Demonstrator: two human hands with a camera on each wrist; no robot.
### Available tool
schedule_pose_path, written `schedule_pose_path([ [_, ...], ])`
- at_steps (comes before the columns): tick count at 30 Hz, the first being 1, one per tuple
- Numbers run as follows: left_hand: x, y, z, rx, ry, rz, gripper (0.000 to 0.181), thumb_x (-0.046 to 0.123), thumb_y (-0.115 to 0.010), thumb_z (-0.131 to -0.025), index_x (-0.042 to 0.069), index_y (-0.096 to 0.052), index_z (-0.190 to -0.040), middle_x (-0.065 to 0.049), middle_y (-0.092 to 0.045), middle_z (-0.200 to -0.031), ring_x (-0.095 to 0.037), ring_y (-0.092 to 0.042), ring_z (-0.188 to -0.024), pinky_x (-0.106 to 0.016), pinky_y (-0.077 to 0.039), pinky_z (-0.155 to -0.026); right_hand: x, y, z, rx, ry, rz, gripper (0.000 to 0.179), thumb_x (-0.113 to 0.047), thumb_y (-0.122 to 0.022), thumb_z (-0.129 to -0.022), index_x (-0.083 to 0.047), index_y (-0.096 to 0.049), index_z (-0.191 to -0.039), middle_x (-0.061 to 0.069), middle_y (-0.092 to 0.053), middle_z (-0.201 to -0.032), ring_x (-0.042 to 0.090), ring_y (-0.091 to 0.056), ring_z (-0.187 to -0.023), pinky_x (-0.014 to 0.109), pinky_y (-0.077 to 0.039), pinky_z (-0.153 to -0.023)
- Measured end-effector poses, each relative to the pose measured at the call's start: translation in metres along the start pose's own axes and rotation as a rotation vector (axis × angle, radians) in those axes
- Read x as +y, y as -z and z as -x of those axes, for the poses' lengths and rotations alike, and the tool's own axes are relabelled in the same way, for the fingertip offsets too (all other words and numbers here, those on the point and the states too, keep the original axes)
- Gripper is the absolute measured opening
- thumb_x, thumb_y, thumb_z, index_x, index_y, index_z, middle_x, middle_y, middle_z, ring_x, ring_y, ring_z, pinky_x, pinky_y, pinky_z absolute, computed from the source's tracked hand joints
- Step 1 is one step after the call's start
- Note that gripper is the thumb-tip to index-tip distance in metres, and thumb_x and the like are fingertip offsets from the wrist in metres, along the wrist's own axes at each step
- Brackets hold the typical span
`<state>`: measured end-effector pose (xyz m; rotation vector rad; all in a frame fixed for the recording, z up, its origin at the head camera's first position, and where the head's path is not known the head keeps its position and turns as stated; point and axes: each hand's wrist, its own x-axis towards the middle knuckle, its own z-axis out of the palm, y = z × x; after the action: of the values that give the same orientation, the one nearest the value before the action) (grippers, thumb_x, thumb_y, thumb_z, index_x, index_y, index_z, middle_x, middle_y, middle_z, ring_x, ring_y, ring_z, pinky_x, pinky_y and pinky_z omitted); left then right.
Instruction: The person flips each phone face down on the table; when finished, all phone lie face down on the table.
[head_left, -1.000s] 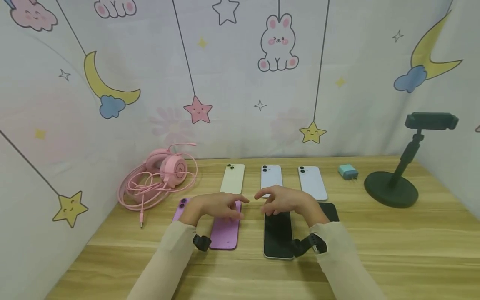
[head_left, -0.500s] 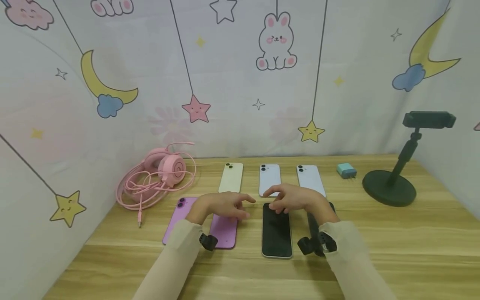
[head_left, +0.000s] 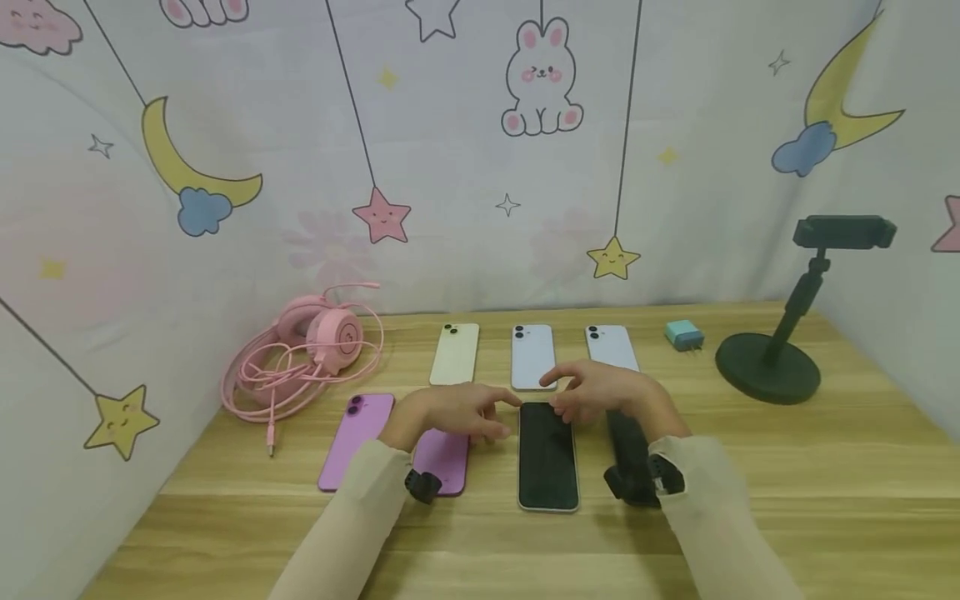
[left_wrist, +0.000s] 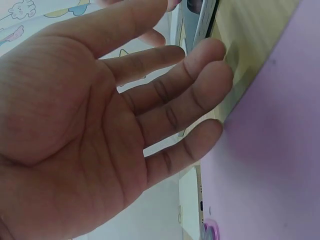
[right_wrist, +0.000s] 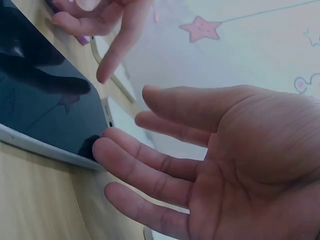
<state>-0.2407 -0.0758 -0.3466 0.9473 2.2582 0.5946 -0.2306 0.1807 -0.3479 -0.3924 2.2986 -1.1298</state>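
Observation:
The left hand (head_left: 468,410) hovers over the upper part of a purple phone (head_left: 442,468), its index finger pointing toward the top left corner of a dark-screened phone (head_left: 548,467). In the left wrist view, the left hand (left_wrist: 120,115) holds nothing, and its little fingertip is close to the purple phone (left_wrist: 270,155); contact is unclear. At the dark phone's upper right corner is the right hand (head_left: 603,390). Relaxed fingers of the right hand (right_wrist: 210,160) reach the edge of the dark phone (right_wrist: 45,115) in the right wrist view, without curling round it.
Another purple phone (head_left: 358,440) lies left; a second black phone (head_left: 627,442) is partly under the right wrist. Behind are a pale yellow phone (head_left: 454,353) and two whitish phones (head_left: 532,357). Pink headphones (head_left: 330,337), a charger (head_left: 684,334) and a black stand (head_left: 768,367) flank them.
Both hands have shifted rightward relative to the phones. The left moves off its purple phone toward the dark phone; the right slides to that phone's upper right corner. The phones stay put.

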Motion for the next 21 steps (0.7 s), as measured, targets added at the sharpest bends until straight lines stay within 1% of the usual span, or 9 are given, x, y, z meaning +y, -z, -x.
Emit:
schedule_pose_path([
  [6, 0.0015, -0.0010, -0.0011, 0.010, -0.015, -0.003, 0.053, 0.027, -0.063, -0.100, 0.013, -0.046, -0.148, 0.003, -0.071, -0.092, -0.013, -0.070, -0.076, -0.032, -0.050, -0.082, 0.0011, 0.0052, 0.0027, -0.008, -0.035, -0.013, 0.044, -0.017, -0.060, -0.100, -0.004, -0.052, -0.141, 0.014, -0.068, -0.102, 0.023, -0.069, -0.088, 0.037, -0.054, -0.079],
  [10, 0.0027, -0.0025, -0.0033, 0.004, -0.018, 0.006, 0.053, 0.026, -0.063, -0.100, 0.013, -0.046, -0.148, 0.002, -0.069, -0.094, -0.013, -0.070, -0.077, -0.031, -0.050, -0.081, 0.0031, 0.0071, 0.0058, -0.030, -0.065, -0.043, 0.045, -0.016, -0.058, -0.101, 0.000, -0.049, -0.142, 0.015, -0.068, -0.097, 0.024, -0.070, -0.086, 0.038, -0.056, -0.078],
  [13, 0.0042, -0.0034, -0.0045, 0.000, -0.022, 0.005, 0.052, 0.025, -0.063, -0.100, 0.013, -0.046, -0.148, 0.002, -0.069, -0.095, -0.013, -0.070, -0.077, -0.030, -0.050, -0.080, 0.0048, 0.0076, 0.0077, -0.036, -0.091, -0.064, 0.046, -0.016, -0.058, -0.101, 0.000, -0.048, -0.143, 0.016, -0.068, -0.094, 0.026, -0.071, -0.085, 0.039, -0.057, -0.078],
  [18, 0.0060, -0.0046, -0.0038, -0.002, -0.021, -0.018, 0.053, 0.024, -0.064, -0.099, 0.013, -0.047, -0.148, 0.003, -0.069, -0.092, -0.013, -0.069, -0.075, -0.029, -0.049, -0.079, 0.0054, 0.0065, 0.0082, -0.054, -0.098, -0.058, 0.045, -0.018, -0.057, -0.102, -0.002, -0.049, -0.143, 0.015, -0.068, -0.093, 0.026, -0.071, -0.085, 0.040, -0.056, -0.078],
  [21, 0.0062, -0.0061, -0.0031, -0.004, -0.031, -0.033, 0.053, 0.024, -0.064, -0.099, 0.012, -0.047, -0.148, 0.003, -0.070, -0.091, -0.013, -0.070, -0.075, -0.028, -0.049, -0.079, 0.0056, 0.0053, 0.0075, -0.060, -0.108, -0.050, 0.044, -0.019, -0.057, -0.102, -0.004, -0.049, -0.143, 0.014, -0.068, -0.092, 0.025, -0.071, -0.084, 0.039, -0.056, -0.077],
])
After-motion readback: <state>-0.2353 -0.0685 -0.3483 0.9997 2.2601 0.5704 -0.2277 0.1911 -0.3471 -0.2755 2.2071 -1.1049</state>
